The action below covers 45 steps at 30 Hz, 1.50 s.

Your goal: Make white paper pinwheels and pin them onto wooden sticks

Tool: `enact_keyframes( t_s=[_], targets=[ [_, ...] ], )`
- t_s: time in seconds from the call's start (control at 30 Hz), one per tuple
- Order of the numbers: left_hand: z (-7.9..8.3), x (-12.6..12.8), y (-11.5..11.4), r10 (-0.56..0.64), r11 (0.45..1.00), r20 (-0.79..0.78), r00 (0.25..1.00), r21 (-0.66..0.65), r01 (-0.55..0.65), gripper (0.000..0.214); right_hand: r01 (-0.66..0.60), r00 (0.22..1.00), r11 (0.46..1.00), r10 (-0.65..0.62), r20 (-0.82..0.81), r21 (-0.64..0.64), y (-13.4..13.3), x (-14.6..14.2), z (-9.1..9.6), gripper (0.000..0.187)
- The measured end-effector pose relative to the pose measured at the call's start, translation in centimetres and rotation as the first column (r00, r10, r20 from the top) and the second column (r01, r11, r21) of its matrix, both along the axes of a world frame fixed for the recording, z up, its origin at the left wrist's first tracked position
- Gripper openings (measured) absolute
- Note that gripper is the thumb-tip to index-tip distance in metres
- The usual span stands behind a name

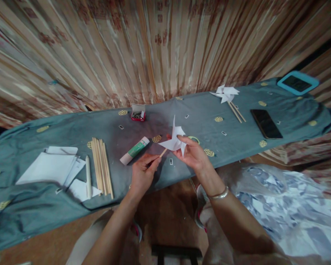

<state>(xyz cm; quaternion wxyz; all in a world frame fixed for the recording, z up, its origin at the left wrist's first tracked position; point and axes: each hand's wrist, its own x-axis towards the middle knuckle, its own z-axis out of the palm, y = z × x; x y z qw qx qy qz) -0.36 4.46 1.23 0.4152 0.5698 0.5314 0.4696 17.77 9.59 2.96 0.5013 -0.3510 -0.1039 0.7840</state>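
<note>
The left hand (143, 172) grips a thin, pale wooden stick (163, 152); the right hand (192, 152) pinches a white folded-paper pinwheel (172, 143) at its far end, above a table draped in grey-teal cloth (198, 106). Beyond lie a pink-and-green cylindrical tube (134, 151), then a small open red box (138, 117).

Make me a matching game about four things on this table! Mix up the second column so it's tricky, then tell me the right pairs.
Things:
1. phone
2. glue stick
3. small box
4. nearest pinwheel

Clues:
A. red, standing open
B. paper blades in the right hand, stick in the left hand
C. pale, with a green middle
D. black, lying flat

Right pairs: 1-D, 2-C, 3-A, 4-B
</note>
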Motion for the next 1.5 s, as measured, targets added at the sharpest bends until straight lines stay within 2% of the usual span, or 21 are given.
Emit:
enact_keyframes(
  t_s=[0.37, 0.5, 0.7, 0.87, 1.03, 1.2, 1.33, 1.4, 1.5],
  targets=[
    [-0.8, -0.7, 0.1, -0.012, 0.999, -0.07, 0.997, 0.051, 0.015, 0.014, -0.003, 0.999, 1.0, 0.003, 0.034, -0.01, -0.2, 0.0, -0.2, 0.016],
    [-1.0, -0.8, 0.3, -0.049, 0.996, -0.149, 0.988, 0.07, 0.06, 0.016, -0.017, 0.986, 0.998, 0.007, 0.166, 0.055, -0.6, 0.2, -0.4, 0.02],
    [-0.9, -1.1, 0.6, -0.039, 0.986, -0.393, 0.919, 0.135, 0.1, 0.024, -0.024, 0.914, 0.981, -0.057, 0.403, 0.193, -1.1, -0.2, -0.5, 0.025],
    [-1.2, -1.3, 0.6, -0.011, 0.976, -0.525, 0.851, 0.178, 0.122, 0.031, -0.038, 0.875, 0.97, -0.084, 0.477, 0.24, -1.5, -0.6, -0.2, 0.027],
    [-1.3, -1.4, 0.6, 0.01, 0.961, -0.59, 0.808, 0.229, 0.156, 0.03, -0.04, 0.846, 0.96, -0.115, 0.521, 0.277, -1.7, -0.8, -0.1, 0.025],
    [-1.7, -1.5, 0.9, 0.039, 0.96, -0.6, 0.799, 0.244, 0.136, 0.032, -0.004, 0.799, 0.944, -0.196, 0.568, 0.331, -1.6, -0.6, -0.1, 0.026],
    [-1.3, -1.4, 0.7, 0.076, 0.965, -0.571, 0.817, 0.249, 0.084, 0.038, 0.005, 0.803, 0.94, -0.207, 0.559, 0.341, -1.8, -0.4, 0.3, 0.026],
    [-0.8, -1.2, 0.5, 0.086, 0.966, -0.499, 0.863, 0.253, 0.05, 0.04, -0.007, 0.819, 0.941, -0.19, 0.541, 0.34, -2.1, -0.4, 0.5, 0.024],
    [0.1, -0.6, 0.2, 0.048, 0.975, -0.252, 0.966, 0.222, 0.009, 0.046, -0.05, 0.85, 0.945, -0.13, 0.51, 0.324, -2.5, -0.5, 0.9, 0.022]
  ],
)
